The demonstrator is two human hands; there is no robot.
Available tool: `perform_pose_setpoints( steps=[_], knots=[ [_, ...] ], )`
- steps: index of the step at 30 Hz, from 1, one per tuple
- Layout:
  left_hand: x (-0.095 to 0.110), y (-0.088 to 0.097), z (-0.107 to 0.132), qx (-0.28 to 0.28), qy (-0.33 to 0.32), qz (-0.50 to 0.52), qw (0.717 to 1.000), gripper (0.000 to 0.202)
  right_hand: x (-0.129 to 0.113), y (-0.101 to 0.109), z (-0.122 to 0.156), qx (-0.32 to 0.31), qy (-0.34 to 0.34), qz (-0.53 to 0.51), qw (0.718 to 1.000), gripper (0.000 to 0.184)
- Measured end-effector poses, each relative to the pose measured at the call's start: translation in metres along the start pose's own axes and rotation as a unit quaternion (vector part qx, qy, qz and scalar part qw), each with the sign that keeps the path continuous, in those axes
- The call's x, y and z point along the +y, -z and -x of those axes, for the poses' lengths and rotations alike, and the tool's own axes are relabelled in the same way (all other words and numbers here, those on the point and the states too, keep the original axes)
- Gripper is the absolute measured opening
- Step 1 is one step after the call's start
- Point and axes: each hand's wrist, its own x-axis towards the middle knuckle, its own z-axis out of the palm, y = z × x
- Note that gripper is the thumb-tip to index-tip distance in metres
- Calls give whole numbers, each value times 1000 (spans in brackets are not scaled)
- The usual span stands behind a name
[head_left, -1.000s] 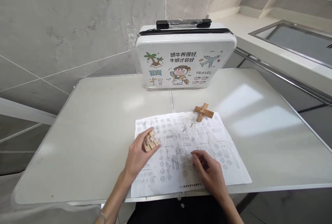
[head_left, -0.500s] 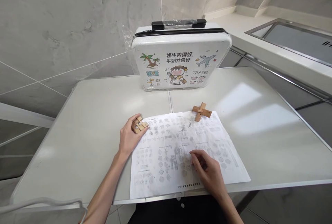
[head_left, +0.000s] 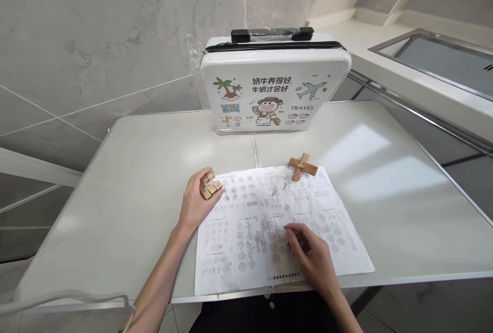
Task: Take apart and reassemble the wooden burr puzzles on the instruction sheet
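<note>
My left hand (head_left: 195,202) is closed around a small wooden block puzzle (head_left: 210,186) at the upper left corner of a printed instruction sheet (head_left: 269,209). My right hand (head_left: 314,261) rests on the lower right part of the sheet, fingers curled loosely with the index fingertip touching the paper; nothing shows in it. A second wooden puzzle, cross-shaped (head_left: 302,166), lies untouched on the sheet's top edge, well away from both hands.
A white case with cartoon travel prints and a black handle (head_left: 274,84) stands upright at the back of the white folding table (head_left: 134,168). A counter with a steel sink (head_left: 435,60) runs along the right. A thin cable (head_left: 77,297) loops at the table's near left edge.
My left hand has carried the block puzzle up and left, from over the sheet to its upper left corner. My right hand has stayed in place.
</note>
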Motion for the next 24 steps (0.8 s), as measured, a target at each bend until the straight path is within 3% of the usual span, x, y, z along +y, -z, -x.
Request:
perform_pose_setpoints(
  steps=[5, 8, 11, 13, 16, 18, 24],
  knots=[
    [10, 0, 0, 42, -119, -34, 991, 52, 5, 0, -1, -8, 10, 0, 1000, 36],
    [25, -6, 1, 37, -149, -25, 988, 41, 9, 0, -2, -6, 15, -1, 1000, 36],
    [45, -21, 2, -2, -141, 26, 990, 31, 11, 0, -3, -9, 18, 1, 1000, 36],
    [58, -34, 1, -57, -117, 92, 987, 26, 12, 0, -3, -12, 19, 1, 1000, 37],
    [72, -50, -1, -152, -41, 198, 968, 23, 10, -1, -4, -8, 15, 1, 1000, 38],
    [76, -58, -2, -192, -23, 226, 955, 24, 8, -1, -5, -9, 10, -8, 1000, 40],
    [72, -64, 1, -224, -13, 256, 940, 31, -4, 15, -21, 10, -12, -34, 999, 43]
  ],
)
